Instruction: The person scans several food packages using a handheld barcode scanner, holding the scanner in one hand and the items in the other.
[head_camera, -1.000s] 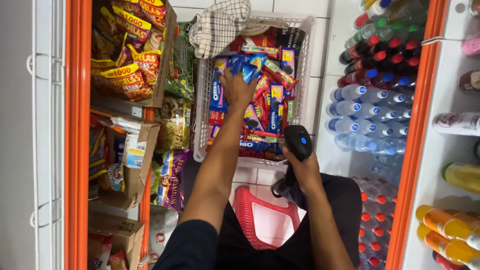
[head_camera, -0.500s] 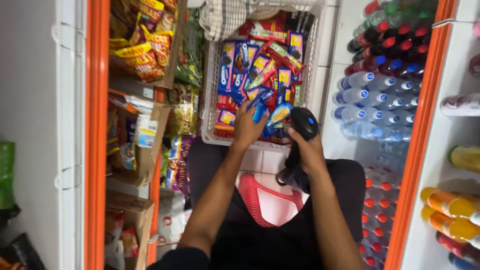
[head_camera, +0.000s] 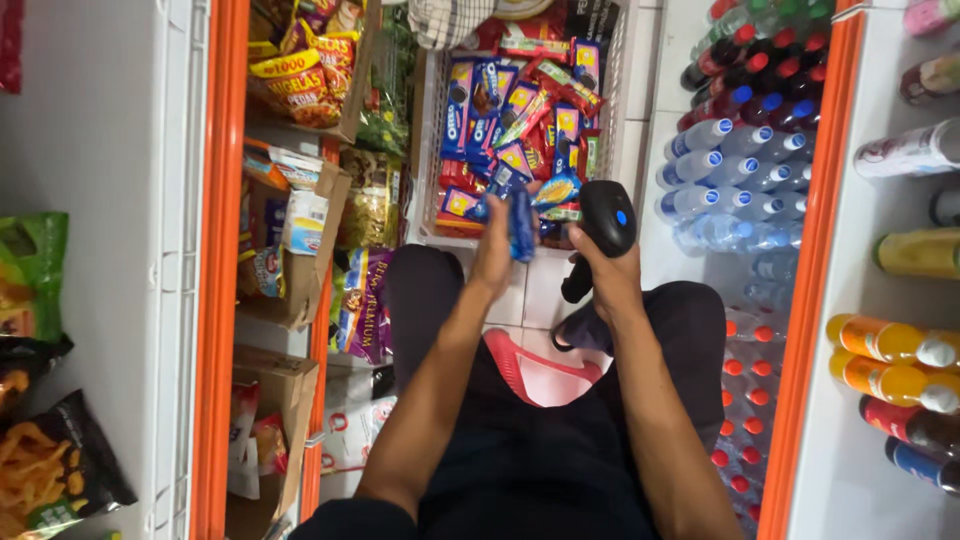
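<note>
The person's left hand (head_camera: 493, 255) is closed around a blue snack packet (head_camera: 521, 225), pinching it so it stands nearly upright just in front of the knees. The right hand (head_camera: 607, 272) is wrapped tight around the grip of a black handheld scanner (head_camera: 603, 225), whose head sits just at 3 o'clock of the packet, close beside it but not clearly touching.

At 12 o'clock of both hands stands a white wire basket (head_camera: 428, 150) on the tiled floor, packed with blue, red and yellow biscuit and snack packets. A checked cloth (head_camera: 450, 20) hangs over its far edge.

At 2 o'clock lie rows of capped plastic bottles (head_camera: 720, 160) on their sides. At 9 to 10 o'clock, cardboard boxes (head_camera: 300, 270) hold bags of snacks beside an orange shelf post (head_camera: 222, 270). At 6 o'clock, between the person's dark-trousered legs, sits a red plastic stool (head_camera: 535, 370).
</note>
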